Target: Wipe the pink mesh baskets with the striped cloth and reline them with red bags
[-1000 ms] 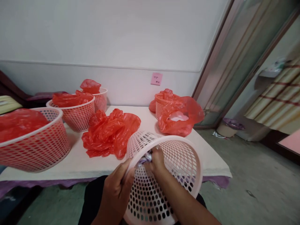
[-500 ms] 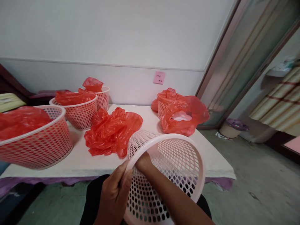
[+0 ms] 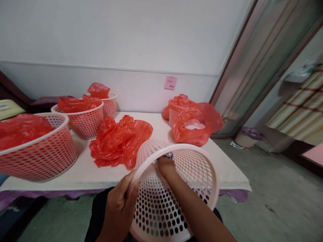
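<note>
A pale pink plastic mesh basket (image 3: 153, 208) lies tilted over my lap, its round mouth facing me. My left hand (image 3: 121, 205) is closed around the rim at its left side, thumb on the inside. Deep within the basket is my right hand (image 3: 166, 166), near the upper left wall, back of the hand towards me. A crumpled whitish, dark-marked cloth (image 3: 169, 155) shows beside its fingers, which are mostly hidden but look curled on it. Behind the basket, a heap of crumpled red plastic bags (image 3: 121, 141) rests on the table.
Baskets holding red bags stand at left: a large one (image 3: 40, 148), another (image 3: 83, 117) and one farther back (image 3: 109, 104). At right, an open red bag (image 3: 196, 124) with pale contents sits before another basket (image 3: 174, 114). A bin (image 3: 248, 137) stands on the floor.
My right hand has moved slightly right inside the basket, and the cloth beside its fingers has come into sight. My left hand keeps hold of the rim.
</note>
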Available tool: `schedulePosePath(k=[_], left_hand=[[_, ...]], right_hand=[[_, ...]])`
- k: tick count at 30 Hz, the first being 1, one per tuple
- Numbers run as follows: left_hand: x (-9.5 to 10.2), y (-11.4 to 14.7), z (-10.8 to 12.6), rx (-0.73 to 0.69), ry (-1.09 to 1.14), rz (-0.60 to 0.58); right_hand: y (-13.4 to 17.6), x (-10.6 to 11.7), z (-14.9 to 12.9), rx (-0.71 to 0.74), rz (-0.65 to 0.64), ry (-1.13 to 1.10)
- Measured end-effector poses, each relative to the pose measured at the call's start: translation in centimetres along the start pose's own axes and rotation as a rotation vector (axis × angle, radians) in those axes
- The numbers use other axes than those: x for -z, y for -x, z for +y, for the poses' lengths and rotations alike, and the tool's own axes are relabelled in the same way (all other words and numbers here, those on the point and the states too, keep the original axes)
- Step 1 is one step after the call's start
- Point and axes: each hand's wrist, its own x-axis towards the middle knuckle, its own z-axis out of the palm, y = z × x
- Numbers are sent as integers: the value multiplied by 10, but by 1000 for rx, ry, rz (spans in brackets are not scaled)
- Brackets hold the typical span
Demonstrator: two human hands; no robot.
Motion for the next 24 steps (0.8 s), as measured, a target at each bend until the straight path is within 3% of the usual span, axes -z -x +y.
schedulePosePath(k=[3, 6, 10, 14, 17, 20, 24], left_hand=[[0, 2, -3, -11, -9, 16], [0, 7, -4, -29, 8, 19], [-1, 9, -2, 1, 27, 1], [2, 5, -4, 44, 64, 20], [4, 1, -8, 118, 131, -6], [4, 1, -12, 178, 174, 5], [4, 2, -11, 196, 183, 18]], right_hand=[[5, -13, 1, -2, -62, -109], [2, -22, 3, -15, -34, -284], [-9, -24, 2, -44, 157, -549], [-18, -17, -17, -6, 318, -683], [-16, -15, -42, 125, 300, -633], [-3, -21, -60, 301, 175, -477], [14, -29, -63, 398, 44, -195]])
